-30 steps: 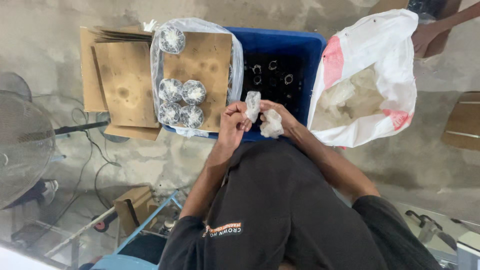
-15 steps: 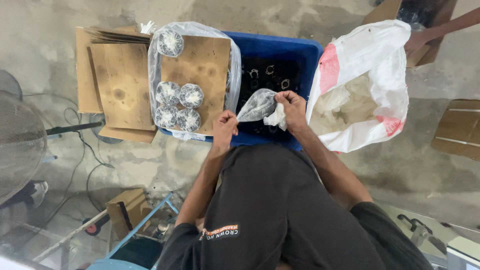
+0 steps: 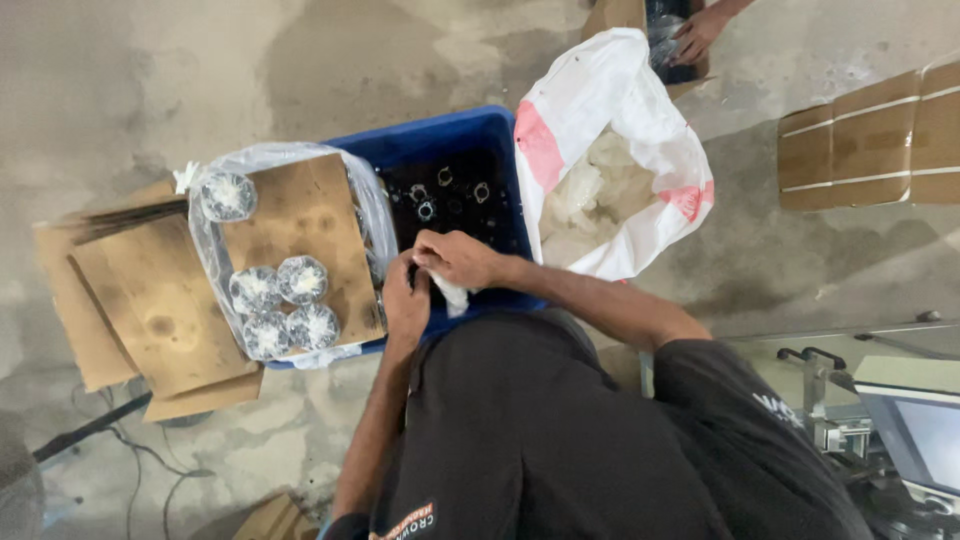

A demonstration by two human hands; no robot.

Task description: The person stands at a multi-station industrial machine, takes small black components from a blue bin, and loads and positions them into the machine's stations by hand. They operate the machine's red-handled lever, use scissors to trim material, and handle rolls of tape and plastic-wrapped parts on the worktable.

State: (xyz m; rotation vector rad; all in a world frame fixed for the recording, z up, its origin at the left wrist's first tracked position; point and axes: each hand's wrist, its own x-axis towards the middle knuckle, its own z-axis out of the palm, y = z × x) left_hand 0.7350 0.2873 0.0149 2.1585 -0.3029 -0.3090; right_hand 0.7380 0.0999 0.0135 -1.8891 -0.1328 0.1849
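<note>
My left hand (image 3: 405,300) and my right hand (image 3: 455,258) are together over the near edge of a blue crate (image 3: 455,140). Between them they grip a crumpled white plastic wrap (image 3: 452,293); what it covers is hidden. Small dark round parts (image 3: 440,195) lie in the crate. To the left, several wrapped round pieces (image 3: 275,300) sit on a cardboard sheet (image 3: 310,225) lined with clear plastic.
A white and red sack (image 3: 620,130) of crumpled plastic stands open right of the crate. Another person's hand (image 3: 695,35) reaches into a box at the top. Flat cardboard (image 3: 130,300) lies at the left, taped boxes (image 3: 870,135) at the right, a machine (image 3: 900,420) at lower right.
The hands have dropped from holding the wrap spread above the crate to pressing it together at the crate's near edge. The camera view has shifted to the right.
</note>
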